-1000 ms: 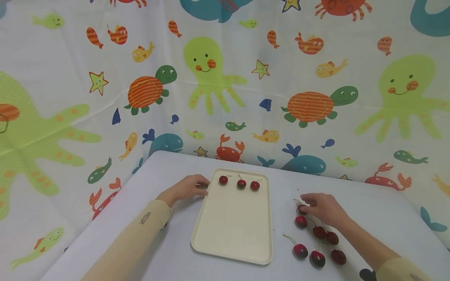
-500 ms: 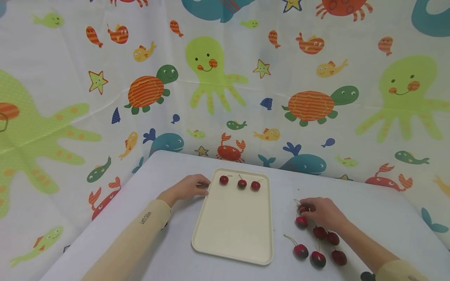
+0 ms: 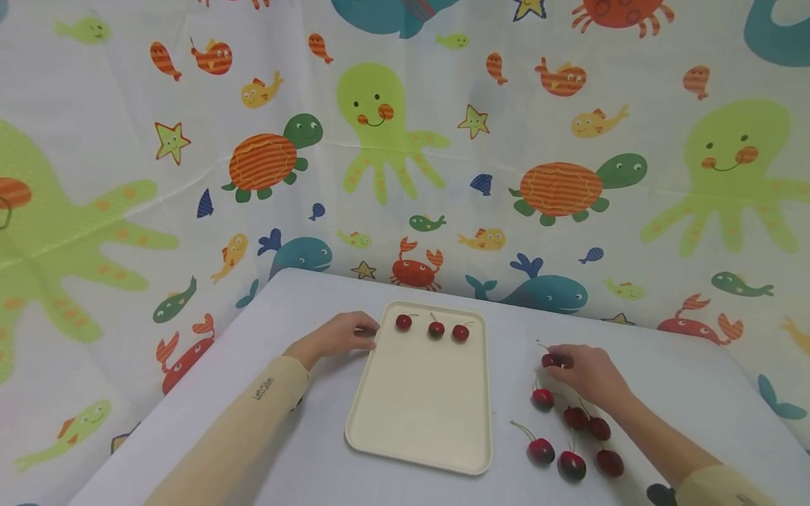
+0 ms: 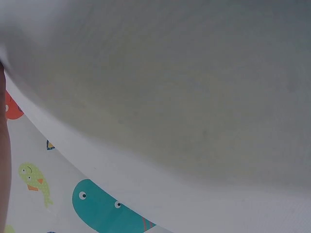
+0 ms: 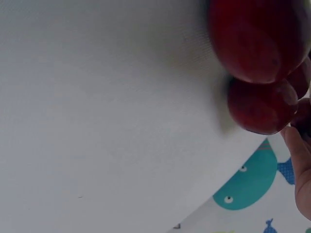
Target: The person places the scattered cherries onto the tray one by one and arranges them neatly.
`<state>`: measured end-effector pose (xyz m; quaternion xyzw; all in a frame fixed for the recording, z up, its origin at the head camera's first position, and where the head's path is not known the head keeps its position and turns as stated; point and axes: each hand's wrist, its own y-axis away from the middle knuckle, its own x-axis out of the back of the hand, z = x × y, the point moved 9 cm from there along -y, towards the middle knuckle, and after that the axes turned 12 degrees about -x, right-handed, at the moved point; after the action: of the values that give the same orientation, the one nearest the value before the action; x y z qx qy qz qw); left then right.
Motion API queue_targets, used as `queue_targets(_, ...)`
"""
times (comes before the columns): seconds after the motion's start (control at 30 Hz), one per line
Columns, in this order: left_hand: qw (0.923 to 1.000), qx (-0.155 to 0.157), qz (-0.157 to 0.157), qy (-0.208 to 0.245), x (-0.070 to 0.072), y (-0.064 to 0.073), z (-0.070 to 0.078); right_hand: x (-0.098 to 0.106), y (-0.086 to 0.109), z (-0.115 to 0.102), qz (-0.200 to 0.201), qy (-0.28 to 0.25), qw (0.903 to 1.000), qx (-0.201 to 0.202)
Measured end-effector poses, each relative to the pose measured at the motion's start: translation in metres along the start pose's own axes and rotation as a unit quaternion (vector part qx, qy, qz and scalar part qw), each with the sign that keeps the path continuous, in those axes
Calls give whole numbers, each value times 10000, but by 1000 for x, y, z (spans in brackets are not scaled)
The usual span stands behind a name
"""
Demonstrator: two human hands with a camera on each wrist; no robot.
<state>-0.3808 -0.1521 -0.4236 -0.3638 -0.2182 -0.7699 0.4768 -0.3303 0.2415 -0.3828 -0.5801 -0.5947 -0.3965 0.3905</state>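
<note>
Between the thumb and fingers of my right hand [image 3: 588, 372], a dark red cherry [image 3: 549, 360] is pinched, its thin stem pointing up and left. Several more cherries [image 3: 572, 465] with stems lie loosely grouped on the table below that hand. A cream rectangular tray [image 3: 418, 407] stands in the middle, with three cherries [image 3: 436, 329] in a row along its far end. My left hand [image 3: 338, 334] rests at the tray's left rim, fingertips and thumb against the edge. In the right wrist view, large close cherries [image 5: 262, 107] partly cover the right hand [image 5: 301, 170].
A white cloth covers the table [image 3: 329, 436]. Behind it and to the left hangs a curtain [image 3: 430, 169] printed with sea animals. White cloth fills most of the left wrist view.
My right hand has closed its fingers on the farthest cherry of the loose group and moved it slightly away from the others. The left hand stays at the tray's rim.
</note>
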Motion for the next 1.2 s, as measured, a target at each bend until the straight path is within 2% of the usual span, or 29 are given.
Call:
queue_targets(0.3,10000,4,16,-62,0,-2,2,7,-9,-16,306,-144,9993,160)
queue_targets(0.5,10000,-6,24,-80,0,-3,3,5,-13,-36,314,-312,9990,81)
queue_targets(0.73,10000,54,51,-53,-1,-3,2,-8,-20,-65,168,-514,9985,66)
queue_targets(1.07,9997,210,79,-13,-3,-7,0,-29,-29,-117,19,-672,9964,516)
queue_targets(1.2,9997,233,86,-3,-4,-8,0,-37,-30,-134,-89,-735,9957,561)
